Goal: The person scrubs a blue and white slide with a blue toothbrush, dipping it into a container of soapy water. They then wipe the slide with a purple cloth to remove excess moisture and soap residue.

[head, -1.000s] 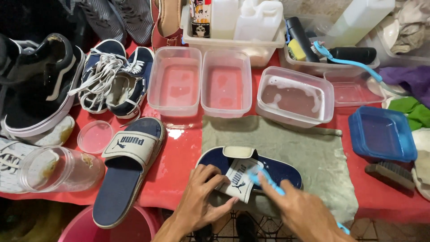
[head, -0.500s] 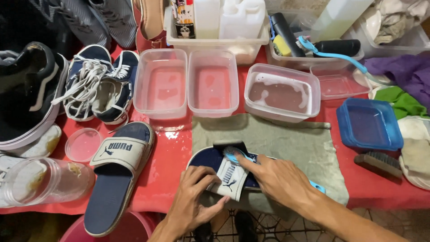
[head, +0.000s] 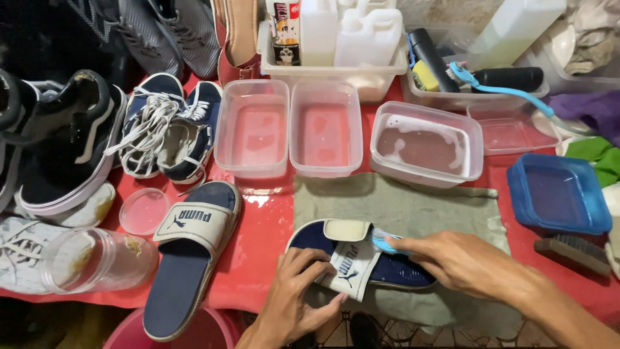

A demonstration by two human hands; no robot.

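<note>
At the lower centre of the frame, the left hand (head: 294, 297) presses a navy slide sandal (head: 361, 262) onto a grey cloth (head: 413, 207), fingers curled over its white strap. The right hand (head: 462, 262) pinches a light blue brush (head: 382, 243) tightly against the strap's top edge. At upper centre, a clear bin (head: 336, 68) holds white jugs and 1 bottle with a dark label. Below it stand 3 clear tubs (head: 323, 139) of water. A 2nd slide (head: 190, 258) lies lower left, overhanging the red table (head: 268, 232) edge. Open room shows only between the 2 slides.
</note>
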